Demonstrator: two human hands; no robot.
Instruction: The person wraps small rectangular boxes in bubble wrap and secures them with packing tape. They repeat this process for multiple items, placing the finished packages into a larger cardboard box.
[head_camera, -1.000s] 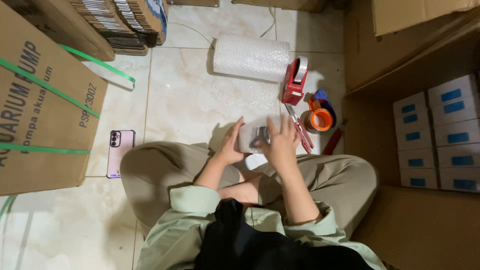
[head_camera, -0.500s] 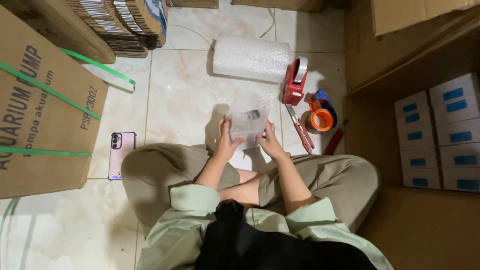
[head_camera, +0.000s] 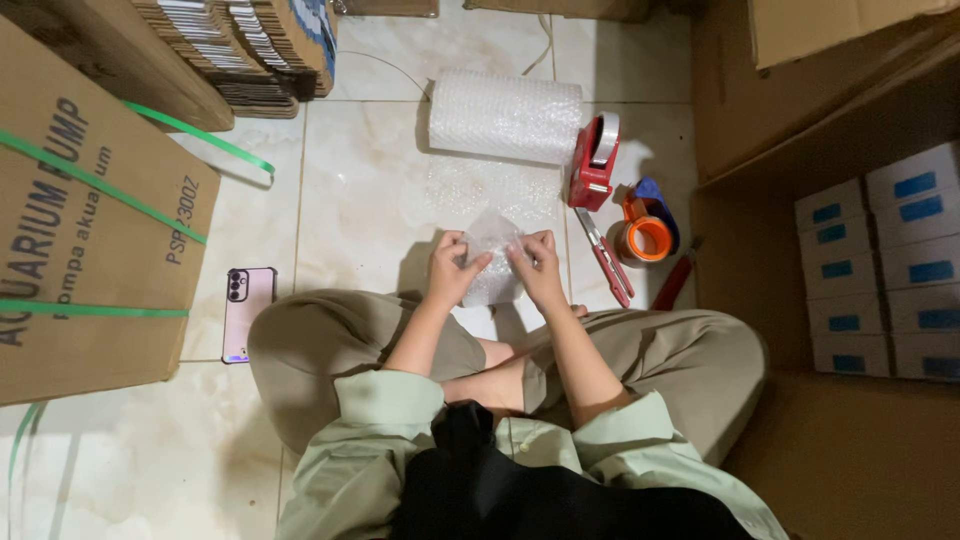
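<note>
Your left hand (head_camera: 452, 270) and right hand (head_camera: 536, 268) both pinch the bubble-wrapped bundle (head_camera: 492, 256), fingers clenched on its edges so the wrap stays tight; it sits between your fingertips, above your crossed legs; just right of your right fingers lie the scissors (head_camera: 606, 258) and orange tape (head_camera: 646, 238), within reach; beyond your fingertips stand the red tape dispenser (head_camera: 594, 160) and bubble wrap roll (head_camera: 505, 115).

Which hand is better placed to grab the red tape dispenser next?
Right, probably. The right hand grips the bubble-wrapped bundle on the side nearer the red tape dispenser; the left hand would have to cross over.
</note>
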